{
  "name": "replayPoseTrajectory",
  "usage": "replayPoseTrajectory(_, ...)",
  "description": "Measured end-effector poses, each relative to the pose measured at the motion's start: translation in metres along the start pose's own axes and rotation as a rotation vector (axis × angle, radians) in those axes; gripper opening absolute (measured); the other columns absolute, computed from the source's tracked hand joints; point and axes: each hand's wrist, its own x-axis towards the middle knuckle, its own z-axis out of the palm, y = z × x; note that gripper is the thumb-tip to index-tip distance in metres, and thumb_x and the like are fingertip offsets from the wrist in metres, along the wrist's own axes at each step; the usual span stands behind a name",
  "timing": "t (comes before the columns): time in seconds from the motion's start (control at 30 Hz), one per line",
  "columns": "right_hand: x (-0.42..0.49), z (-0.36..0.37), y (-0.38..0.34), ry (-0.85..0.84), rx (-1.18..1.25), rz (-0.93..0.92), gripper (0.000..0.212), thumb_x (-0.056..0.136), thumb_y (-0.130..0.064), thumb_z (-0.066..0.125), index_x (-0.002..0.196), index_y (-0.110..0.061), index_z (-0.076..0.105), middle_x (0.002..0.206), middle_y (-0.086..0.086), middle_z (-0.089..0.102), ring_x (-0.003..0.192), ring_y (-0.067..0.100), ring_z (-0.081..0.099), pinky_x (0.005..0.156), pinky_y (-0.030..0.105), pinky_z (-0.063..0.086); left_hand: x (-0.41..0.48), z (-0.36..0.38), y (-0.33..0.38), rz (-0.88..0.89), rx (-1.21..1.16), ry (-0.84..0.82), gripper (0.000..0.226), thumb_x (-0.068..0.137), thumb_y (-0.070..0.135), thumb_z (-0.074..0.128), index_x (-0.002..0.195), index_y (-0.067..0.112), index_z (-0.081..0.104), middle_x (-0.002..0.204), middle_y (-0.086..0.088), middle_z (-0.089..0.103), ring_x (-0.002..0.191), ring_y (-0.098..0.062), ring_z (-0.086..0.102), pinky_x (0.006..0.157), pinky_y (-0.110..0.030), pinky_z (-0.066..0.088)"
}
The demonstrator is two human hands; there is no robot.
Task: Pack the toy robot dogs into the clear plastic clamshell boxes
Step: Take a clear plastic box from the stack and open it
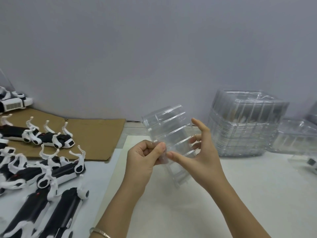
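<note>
I hold a clear plastic clamshell box [169,127] up over the middle of the table, its two halves partly apart. My left hand [144,160] pinches its near edge between thumb and curled fingers. My right hand [204,152] grips the box from the right, thumb against the near edge and fingers spread behind the plastic. Several black-and-white toy robot dogs [51,170] lie on their backs at the left, white legs pointing up.
A tall stack of empty clamshell boxes [243,124] stands at the right, with a lower stack [295,136] beside it. A sheet of brown cardboard [92,134] lies under some dogs at the back left. The white table [223,194] meets a grey wall.
</note>
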Motion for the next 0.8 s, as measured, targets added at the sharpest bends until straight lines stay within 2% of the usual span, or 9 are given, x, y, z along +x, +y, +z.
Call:
replayPoseTrajectory(0.07, 0.002, -0.001, 0.003, 0.025, 0.019, -0.006, 0.09, 0.048, -0.059, 0.086, 0.117, -0.072, 0.031, 0.096, -0.016, 0.053, 0.083, -0.001, 0.054, 0.072, 0.026, 0.049, 0.0, -0.002, -0.001, -0.019, -0.023, -0.04, 0.008, 0.068, 0.026, 0.076, 0.063, 0.02, 0.074, 0.069, -0.01, 0.069, 0.064, -0.017, 0.066, 0.063, -0.025, 0.057)
replayPoseTrajectory(0.13, 0.003, -0.001, 0.006, 0.043, 0.021, -0.011, 0.086, 0.047, -0.053, 0.089, 0.111, -0.071, 0.035, 0.096, -0.015, 0.053, 0.079, 0.0, 0.055, 0.072, 0.028, 0.05, 0.001, -0.005, -0.003, -0.04, -0.058, -0.068, 0.013, 0.061, 0.032, 0.078, 0.062, 0.02, 0.074, 0.068, -0.01, 0.069, 0.063, -0.017, 0.067, 0.065, -0.026, 0.057)
replayPoseTrajectory(0.2, 0.004, -0.001, 0.008, 0.052, 0.034, -0.012, 0.084, 0.047, -0.048, 0.091, 0.109, -0.068, 0.038, 0.095, -0.014, 0.054, 0.076, 0.002, 0.056, 0.071, 0.03, 0.051, 0.002, -0.01, -0.006, -0.056, -0.082, -0.088, 0.018, 0.06, 0.035, 0.078, 0.063, 0.018, 0.074, 0.066, -0.01, 0.068, 0.062, -0.019, 0.068, 0.066, -0.027, 0.058)
replayPoseTrajectory(0.33, 0.006, -0.003, 0.014, 0.057, 0.045, -0.04, 0.084, 0.05, -0.04, 0.094, 0.108, -0.066, 0.04, 0.093, -0.014, 0.054, 0.071, 0.002, 0.055, 0.068, 0.022, 0.047, 0.003, -0.014, -0.008, -0.048, -0.081, -0.105, 0.019, 0.063, 0.035, 0.077, 0.067, 0.016, 0.076, 0.07, -0.01, 0.072, 0.067, -0.02, 0.072, 0.066, -0.028, 0.058)
replayPoseTrajectory(0.47, 0.006, -0.004, 0.016, 0.081, 0.054, -0.059, 0.082, 0.049, -0.042, 0.093, 0.108, -0.064, 0.04, 0.09, -0.023, 0.054, 0.071, 0.001, 0.054, 0.066, 0.015, 0.047, 0.003, -0.013, -0.007, -0.034, -0.058, -0.104, 0.018, 0.062, 0.035, 0.077, 0.066, 0.017, 0.076, 0.07, -0.009, 0.071, 0.065, -0.019, 0.071, 0.065, -0.028, 0.058)
replayPoseTrajectory(0.63, 0.012, -0.014, 0.018, 0.143, 0.079, -0.048, 0.081, 0.043, -0.061, 0.086, 0.111, -0.062, 0.041, 0.093, -0.015, 0.055, 0.068, 0.001, 0.054, 0.067, 0.021, 0.046, 0.003, -0.015, -0.008, -0.043, -0.05, -0.03, 0.013, 0.068, 0.022, 0.073, 0.072, 0.009, 0.072, 0.073, -0.012, 0.073, 0.066, -0.022, 0.072, 0.062, -0.027, 0.058)
replayPoseTrajectory(0.73, 0.009, -0.017, 0.019, 0.117, 0.052, -0.049, 0.085, 0.044, -0.063, 0.088, 0.114, -0.063, 0.038, 0.096, -0.014, 0.054, 0.075, 0.0, 0.055, 0.068, 0.023, 0.044, 0.002, -0.011, -0.006, -0.039, -0.028, -0.015, 0.027, 0.065, 0.024, 0.076, 0.085, 0.006, 0.07, 0.079, -0.01, 0.075, 0.063, -0.018, 0.071, 0.06, -0.025, 0.057)
replayPoseTrajectory(0.8, 0.005, -0.012, 0.018, 0.099, 0.021, -0.066, 0.085, 0.045, -0.064, 0.084, 0.115, -0.064, 0.036, 0.096, -0.018, 0.052, 0.079, 0.001, 0.056, 0.068, 0.022, 0.044, 0.001, -0.008, -0.005, -0.029, 0.006, -0.018, 0.041, 0.054, 0.031, 0.082, 0.087, 0.008, 0.071, 0.083, -0.008, 0.076, 0.066, -0.016, 0.071, 0.06, -0.025, 0.057)
